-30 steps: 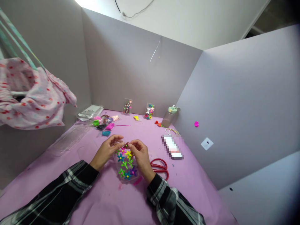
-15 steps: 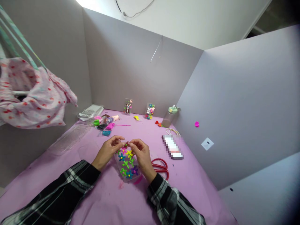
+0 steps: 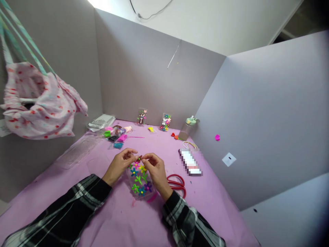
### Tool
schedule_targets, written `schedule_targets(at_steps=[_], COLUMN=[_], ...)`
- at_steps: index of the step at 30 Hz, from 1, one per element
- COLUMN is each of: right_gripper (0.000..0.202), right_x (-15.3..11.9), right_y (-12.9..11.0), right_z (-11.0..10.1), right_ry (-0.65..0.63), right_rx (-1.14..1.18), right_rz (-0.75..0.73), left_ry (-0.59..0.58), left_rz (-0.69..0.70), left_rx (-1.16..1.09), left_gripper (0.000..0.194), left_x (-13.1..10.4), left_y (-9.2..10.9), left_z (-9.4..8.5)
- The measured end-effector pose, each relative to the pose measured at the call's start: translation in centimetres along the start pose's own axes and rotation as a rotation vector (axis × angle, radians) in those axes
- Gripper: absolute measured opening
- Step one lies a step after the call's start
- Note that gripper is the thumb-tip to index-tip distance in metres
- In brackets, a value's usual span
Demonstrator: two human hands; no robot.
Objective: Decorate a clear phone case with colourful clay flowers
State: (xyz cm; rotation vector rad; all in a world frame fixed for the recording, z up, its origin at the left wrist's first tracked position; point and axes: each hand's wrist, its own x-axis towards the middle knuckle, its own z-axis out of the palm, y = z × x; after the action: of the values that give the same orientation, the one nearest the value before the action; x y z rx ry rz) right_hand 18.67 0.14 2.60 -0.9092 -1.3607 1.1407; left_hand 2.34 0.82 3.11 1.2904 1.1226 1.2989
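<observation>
A clear rectangular case (image 3: 151,183) lies on the table in front of me, decorated with clay flowers in blue, yellow, green, pink and purple. At its far end is a small brown clay flower (image 3: 139,159) with a green centre. My left hand (image 3: 120,166) pinches the brown flower's left side between thumb and forefinger. From the right, my right hand (image 3: 156,170) has its thumb and fingertips closed on the flower's other side. The exact contact of the fingertips is partly hidden. Beside my right wrist lie red-handled scissors (image 3: 177,183), their blades out of sight.
Bags of coloured clay (image 3: 118,133) and a clear plastic tray (image 3: 77,153) are at the left. Two decorated cases (image 3: 166,122) lean on the back wall, near a bottle (image 3: 185,130). A blurred phone (image 3: 190,162) lies right. A dotted cloth bag (image 3: 48,106) hangs at left.
The whole view has shifted slightly to the right. Both hands keep their pinch around the brown flower, with only tiny finger movement.
</observation>
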Motion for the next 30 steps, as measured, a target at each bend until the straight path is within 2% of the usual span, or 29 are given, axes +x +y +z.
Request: schedule_targets(at_steps=[13, 24, 30], right_gripper=[0.011, 0.009, 0.010], right_x=[0.0, -0.3, -0.2], right_y=[-0.4, -0.7, -0.7], right_z=[0.2, 0.3, 0.3], right_ry=[0.023, 0.001, -0.003], right_rx=[-0.073, -0.087, -0.073], right_rz=[-0.015, -0.015, -0.005], left_ry=[-0.022, -0.066, -0.067], left_rz=[0.014, 0.016, 0.013], left_rx=[0.021, 0.049, 0.061], left_gripper=[0.034, 0.031, 0.029], left_x=[-0.1, 0.0, 0.0], left_y=[-0.2, 1.4, 1.3], left_z=[0.1, 0.4, 0.4])
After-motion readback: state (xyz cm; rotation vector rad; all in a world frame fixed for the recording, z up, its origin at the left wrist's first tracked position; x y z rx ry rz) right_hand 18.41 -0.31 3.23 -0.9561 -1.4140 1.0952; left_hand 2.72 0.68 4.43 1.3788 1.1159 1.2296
